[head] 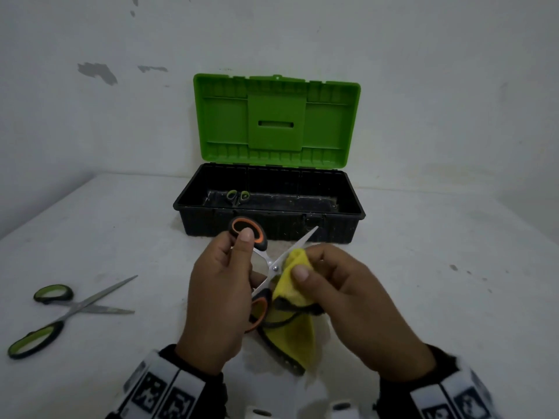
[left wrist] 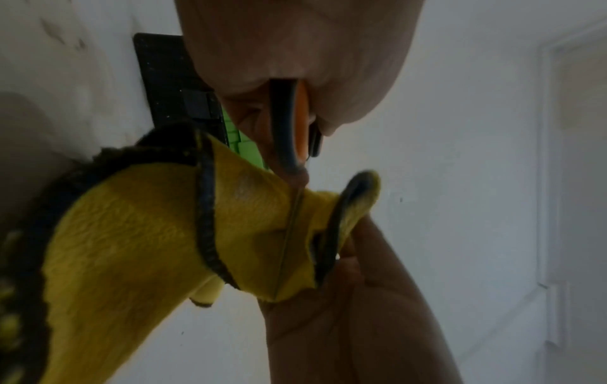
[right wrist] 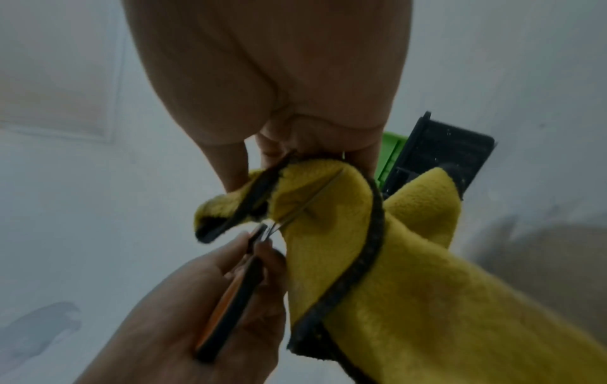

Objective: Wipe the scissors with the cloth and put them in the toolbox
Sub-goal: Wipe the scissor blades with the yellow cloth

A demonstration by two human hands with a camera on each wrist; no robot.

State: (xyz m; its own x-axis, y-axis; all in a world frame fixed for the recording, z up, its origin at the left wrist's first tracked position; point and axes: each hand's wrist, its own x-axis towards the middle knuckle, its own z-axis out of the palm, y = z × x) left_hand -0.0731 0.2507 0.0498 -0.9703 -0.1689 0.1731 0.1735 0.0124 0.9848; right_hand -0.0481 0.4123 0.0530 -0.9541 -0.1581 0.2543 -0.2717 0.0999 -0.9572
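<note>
My left hand (head: 223, 282) grips orange-and-black scissors (head: 273, 261) by the handles, blades spread apart, in front of the toolbox. My right hand (head: 341, 285) pinches a yellow cloth with a dark border (head: 290, 285) around one blade near the pivot; the rest of the cloth hangs down. The other blade tip points up and right toward the box. In the left wrist view the orange handle (left wrist: 295, 124) sits between my fingers and the cloth (left wrist: 137, 233) wraps the blade. The right wrist view shows the cloth (right wrist: 410, 272) folded over the blade (right wrist: 308, 200).
A black toolbox (head: 269, 225) with a raised green lid (head: 276, 119) stands at the back of the white table, holding small green-handled scissors (head: 237, 196). Larger green-handled scissors (head: 60, 313) lie spread apart on the table at the left. A white wall rises behind.
</note>
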